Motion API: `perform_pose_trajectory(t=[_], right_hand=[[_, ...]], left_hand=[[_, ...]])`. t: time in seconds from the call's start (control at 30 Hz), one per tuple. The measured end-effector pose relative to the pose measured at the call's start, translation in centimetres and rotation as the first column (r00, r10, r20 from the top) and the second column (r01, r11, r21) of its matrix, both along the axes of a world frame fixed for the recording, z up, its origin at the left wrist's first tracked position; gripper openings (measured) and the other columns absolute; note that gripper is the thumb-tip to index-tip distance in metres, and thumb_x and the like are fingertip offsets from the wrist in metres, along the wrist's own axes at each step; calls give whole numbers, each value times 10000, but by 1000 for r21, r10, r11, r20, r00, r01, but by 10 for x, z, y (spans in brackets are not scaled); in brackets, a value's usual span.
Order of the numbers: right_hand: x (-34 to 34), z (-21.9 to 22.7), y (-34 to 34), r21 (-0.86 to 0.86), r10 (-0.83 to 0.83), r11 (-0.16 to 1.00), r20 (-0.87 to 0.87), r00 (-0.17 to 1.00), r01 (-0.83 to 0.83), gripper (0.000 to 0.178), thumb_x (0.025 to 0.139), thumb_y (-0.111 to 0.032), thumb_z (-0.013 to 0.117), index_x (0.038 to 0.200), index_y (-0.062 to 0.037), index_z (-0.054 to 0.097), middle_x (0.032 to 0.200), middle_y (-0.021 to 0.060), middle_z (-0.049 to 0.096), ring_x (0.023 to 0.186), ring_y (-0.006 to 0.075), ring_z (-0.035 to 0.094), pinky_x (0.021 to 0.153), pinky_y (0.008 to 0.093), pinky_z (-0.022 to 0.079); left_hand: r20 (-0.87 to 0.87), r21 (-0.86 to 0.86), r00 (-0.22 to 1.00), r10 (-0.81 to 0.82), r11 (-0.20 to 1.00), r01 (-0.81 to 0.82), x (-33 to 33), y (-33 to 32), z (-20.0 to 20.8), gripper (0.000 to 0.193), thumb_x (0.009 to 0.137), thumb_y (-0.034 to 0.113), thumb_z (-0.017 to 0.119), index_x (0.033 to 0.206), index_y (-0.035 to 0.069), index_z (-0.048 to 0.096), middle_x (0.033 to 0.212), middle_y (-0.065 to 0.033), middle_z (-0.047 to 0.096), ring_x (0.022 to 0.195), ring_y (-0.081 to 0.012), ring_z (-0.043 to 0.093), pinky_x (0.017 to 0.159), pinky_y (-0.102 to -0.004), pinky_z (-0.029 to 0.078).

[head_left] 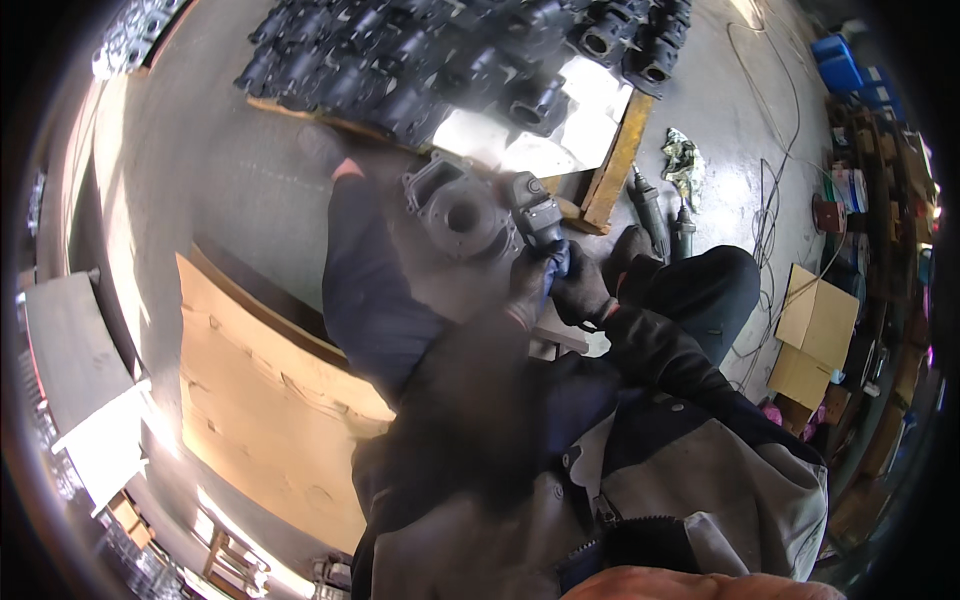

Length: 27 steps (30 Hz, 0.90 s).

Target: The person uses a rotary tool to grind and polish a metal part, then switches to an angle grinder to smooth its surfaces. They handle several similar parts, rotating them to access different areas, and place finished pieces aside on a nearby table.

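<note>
Both my gloved hands are close together in front of me. My left hand and my right hand are closed around the blue body of a power tool with a grey metal head, which looks like a grinder. Its head points away from me; the working end is hidden. Just left of the tool head is a grey metal casting, a housing with a round bore and a flanged opening. Whether the tool touches the casting, I cannot tell.
Rows of dark castings cover a pallet ahead, with white sheeting. Two green handheld tools and a crumpled cloth lie right. Cables trail across the floor. A cardboard box stands right, a wooden board left.
</note>
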State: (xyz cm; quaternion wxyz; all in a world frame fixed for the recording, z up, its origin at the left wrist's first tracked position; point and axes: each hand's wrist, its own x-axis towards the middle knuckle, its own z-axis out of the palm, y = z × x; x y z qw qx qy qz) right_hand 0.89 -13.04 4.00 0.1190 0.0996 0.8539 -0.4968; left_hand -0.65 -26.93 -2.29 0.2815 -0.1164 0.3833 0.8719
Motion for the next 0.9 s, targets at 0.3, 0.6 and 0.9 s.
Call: perform_pose_trajectory(t=[0.3,0.6,0.9], right_hand=[[11,-23,-14,141,135,976,196,971,-165,487,919,-277,766,1309,-44,591,1081,249,737,1028,426,716,926,484,548],[1,-54,-35,220,217,943,159,963,-249,512,959,-304,712,1356,-14,571,1149,313,713,1136,500,678,975,499,529],[-39,-45,-72,299,238,913,163,957,-278,458,941,-189,671,1350,-13,563,1137,352,703,1125,543,659,945,563,530]], left_hand=[[311,-346,928,204,934,-90,9,4,13,236,967,264,784,981,30,750,875,11,670,787,-107,611,710,-313,497],[212,-796,977,17,583,163,0,-12,-15,426,987,431,723,1049,13,778,1012,-85,782,895,-192,704,837,-357,573],[-44,-790,986,159,599,-132,-28,-33,-35,491,966,474,760,1115,7,774,1079,-65,777,928,-171,702,841,-312,557]])
